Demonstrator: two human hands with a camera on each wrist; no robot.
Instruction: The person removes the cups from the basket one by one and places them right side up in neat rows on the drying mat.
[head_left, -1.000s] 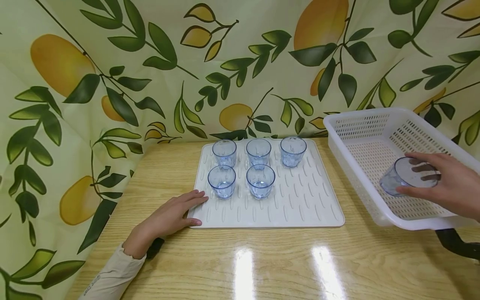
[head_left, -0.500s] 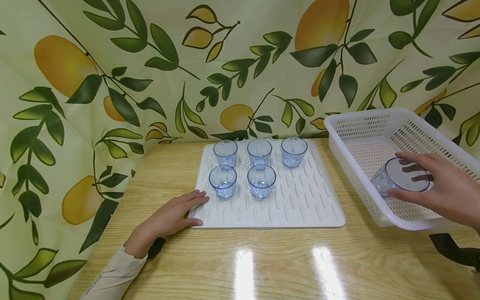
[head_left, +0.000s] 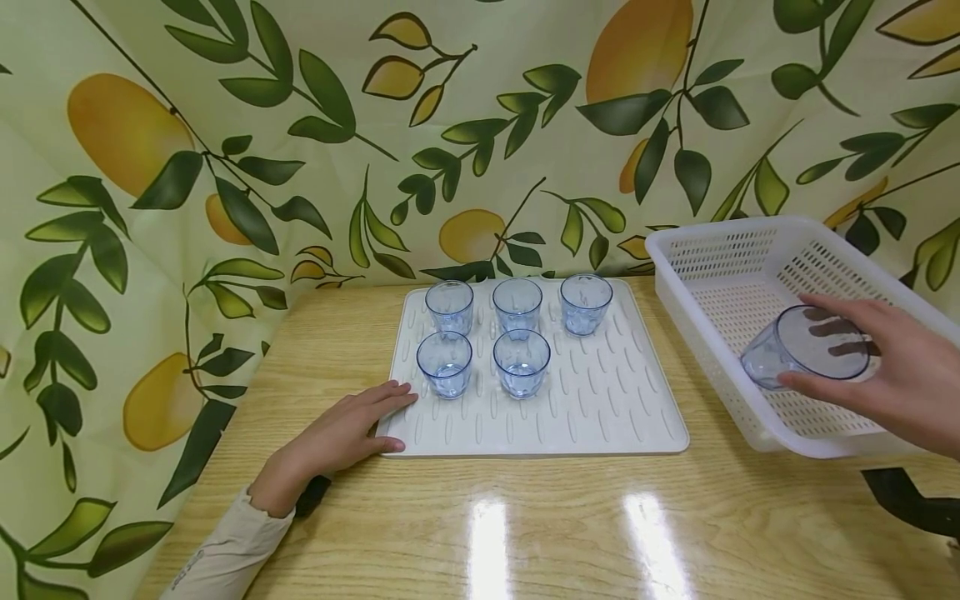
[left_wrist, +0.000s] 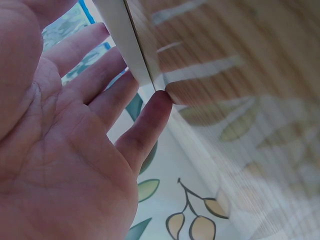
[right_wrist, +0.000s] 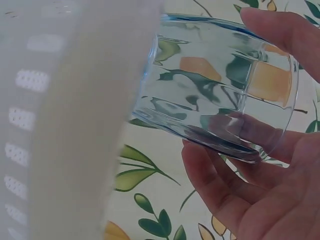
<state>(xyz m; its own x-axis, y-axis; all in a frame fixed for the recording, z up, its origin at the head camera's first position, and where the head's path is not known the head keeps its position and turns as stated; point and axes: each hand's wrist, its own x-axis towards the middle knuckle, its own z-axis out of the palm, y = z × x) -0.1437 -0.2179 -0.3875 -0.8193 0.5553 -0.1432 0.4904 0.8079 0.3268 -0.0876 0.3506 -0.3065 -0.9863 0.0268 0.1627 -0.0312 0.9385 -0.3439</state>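
My right hand [head_left: 888, 367] grips a clear bluish drinking glass [head_left: 767, 357] between thumb and fingers. The glass is tilted, its rim turned toward the palm, inside the white basket's outline; whether its base touches the basket cannot be told. In the right wrist view the glass [right_wrist: 200, 85] has fingers on both its sides. My left hand [head_left: 337, 427] rests with extended fingers on the left edge of a white ribbed mat [head_left: 600, 408]. On that mat stand several matching glasses: three along the back, including a right-hand one [head_left: 585, 306], and two in front, including a left-hand one [head_left: 445, 364].
A white perforated plastic basket [head_left: 720, 367] stands at the right of the wooden table [head_left: 375, 525]. Below it juts a black curved piece [head_left: 911, 500]. A fruit-and-leaf printed cloth [head_left: 315, 167] hangs behind and at the left.
My right hand has shifted the glass slightly leftward in the basket and tilted it more. The left hand and the glasses on the mat have stayed put.
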